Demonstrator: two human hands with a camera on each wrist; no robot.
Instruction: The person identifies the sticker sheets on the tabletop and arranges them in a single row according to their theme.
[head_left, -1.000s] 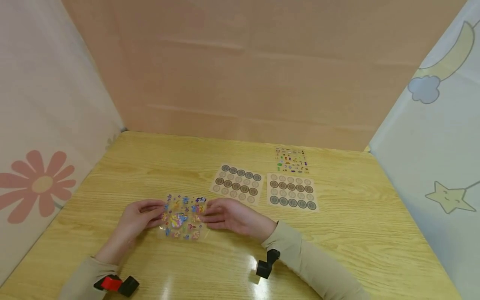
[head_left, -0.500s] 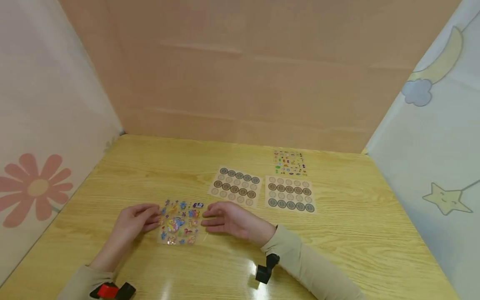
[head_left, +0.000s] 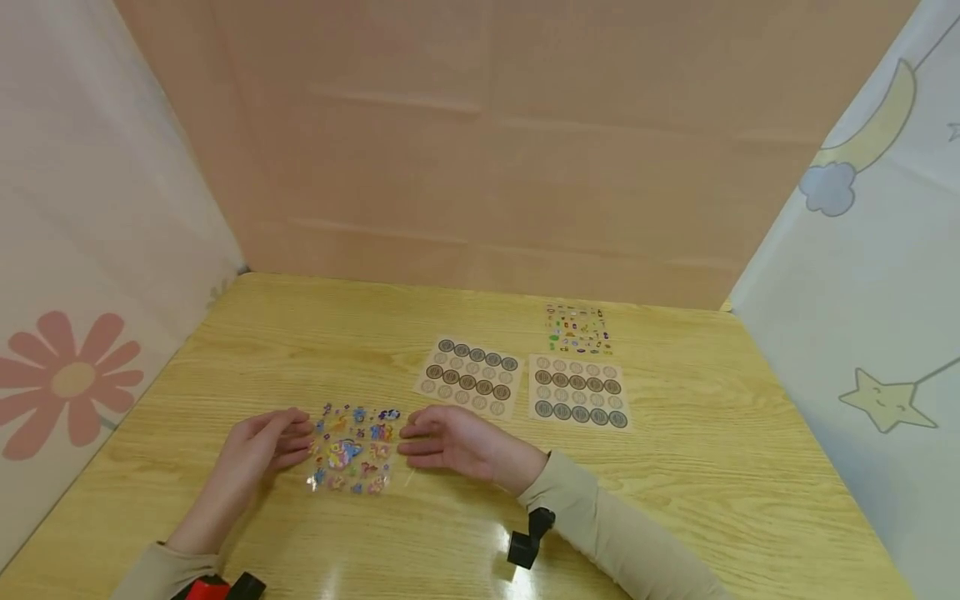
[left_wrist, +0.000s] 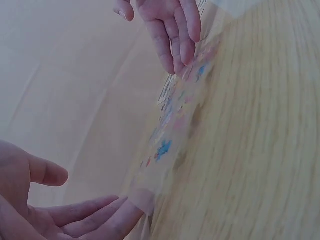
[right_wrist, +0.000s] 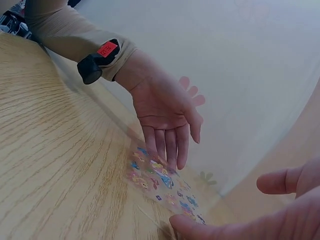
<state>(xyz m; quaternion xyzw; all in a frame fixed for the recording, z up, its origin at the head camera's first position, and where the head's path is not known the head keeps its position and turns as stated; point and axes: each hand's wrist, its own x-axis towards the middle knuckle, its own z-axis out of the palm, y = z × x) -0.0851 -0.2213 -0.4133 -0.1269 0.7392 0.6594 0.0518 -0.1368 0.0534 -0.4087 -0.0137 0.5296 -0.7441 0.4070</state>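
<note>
A clear sticker sheet (head_left: 348, 454) with colourful cartoon ponies lies low over the table, between both hands. My left hand (head_left: 262, 442) is at its left edge, fingers extended. In the left wrist view those fingertips reach beneath a corner of the sheet (left_wrist: 172, 130), with the thumb held apart. At the opposite edge is my right hand (head_left: 468, 442), its fingers extended towards the sheet and its thumb lifted. Whether the right fingertips touch the edge I cannot tell. Neither thumb presses on the sheet (right_wrist: 162, 180).
Behind the hands lie two pale sheets with rows of round coin-like prints, one left (head_left: 468, 375) and one right (head_left: 579, 392). A smaller clear sticker sheet (head_left: 576, 329) lies near the back edge of the wooden table (head_left: 712, 492). Fabric walls (head_left: 480, 167) enclose the table on three sides.
The pony sticker sheet has shifted left and slightly towards me, together with my left hand. My right fingertips, earlier at or over the sheet's edge, now stand beside it. The head view has tilted slightly.
</note>
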